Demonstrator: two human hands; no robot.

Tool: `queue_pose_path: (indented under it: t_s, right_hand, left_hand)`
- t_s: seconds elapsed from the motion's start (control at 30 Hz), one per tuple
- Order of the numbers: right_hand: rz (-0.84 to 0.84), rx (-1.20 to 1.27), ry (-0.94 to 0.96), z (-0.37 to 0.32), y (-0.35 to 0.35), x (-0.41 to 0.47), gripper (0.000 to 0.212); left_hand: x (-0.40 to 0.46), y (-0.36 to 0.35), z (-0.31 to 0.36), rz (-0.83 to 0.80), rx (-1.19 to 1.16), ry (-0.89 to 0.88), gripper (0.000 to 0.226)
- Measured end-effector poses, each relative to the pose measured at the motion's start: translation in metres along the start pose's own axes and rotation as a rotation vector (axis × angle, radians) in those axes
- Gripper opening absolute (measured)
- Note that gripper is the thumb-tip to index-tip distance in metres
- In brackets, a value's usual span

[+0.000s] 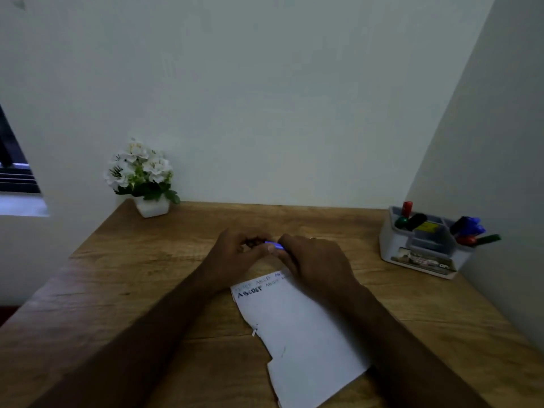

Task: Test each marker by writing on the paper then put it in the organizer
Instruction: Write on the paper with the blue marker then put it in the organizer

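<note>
Gripping a blue marker point(274, 245) between my left hand point(238, 254) and right hand point(312, 260), I hold it just beyond the lettered paper point(297, 334), well apart from the organizer point(424, 254) at the desk's right. I judge a slipped cap could streak ink across my fingers.

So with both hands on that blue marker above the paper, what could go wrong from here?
1. Both hands pinch the blue marker at the middle; if the cap is coming off, a slip could ink the fingers or the wooden desk.
2. The right forearm lies across the paper, so moving it may drag the sheet.
3. The organizer sits near the desk's right edge, already crowded with markers.
</note>
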State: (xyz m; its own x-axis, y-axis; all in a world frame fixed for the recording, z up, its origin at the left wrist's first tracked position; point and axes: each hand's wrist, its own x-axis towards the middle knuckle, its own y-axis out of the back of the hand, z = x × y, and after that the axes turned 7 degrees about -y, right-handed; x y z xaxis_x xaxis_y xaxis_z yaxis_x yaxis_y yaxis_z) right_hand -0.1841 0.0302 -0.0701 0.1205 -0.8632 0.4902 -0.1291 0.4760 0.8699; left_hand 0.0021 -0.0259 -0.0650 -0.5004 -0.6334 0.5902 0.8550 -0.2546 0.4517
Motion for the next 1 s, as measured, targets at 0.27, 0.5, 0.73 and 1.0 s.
queue_pose_path:
  t_s: [0.27, 0.5, 0.73, 1.0]
  right_hand:
    - [0.051, -0.028, 0.067, 0.005, -0.005, 0.001, 0.033]
    - [0.005, 0.309, -0.103, 0.014, 0.012, -0.002, 0.024]
    - [-0.014, 1.382, -0.297, 0.019, 0.020, -0.009, 0.030]
    - [0.008, 1.186, -0.384, 0.003, 0.010, -0.023, 0.029]
  left_hand:
    - [0.001, 0.002, -0.004, -0.033, -0.078, 0.005, 0.012]
    - [-0.001, 0.007, -0.012, 0.051, -0.017, 0.092, 0.015]
    - [-0.005, 0.001, -0.011, -0.016, 0.087, 0.057, 0.014]
    - [-0.008, 0.000, -0.014, -0.136, 0.154, 0.049, 0.034]
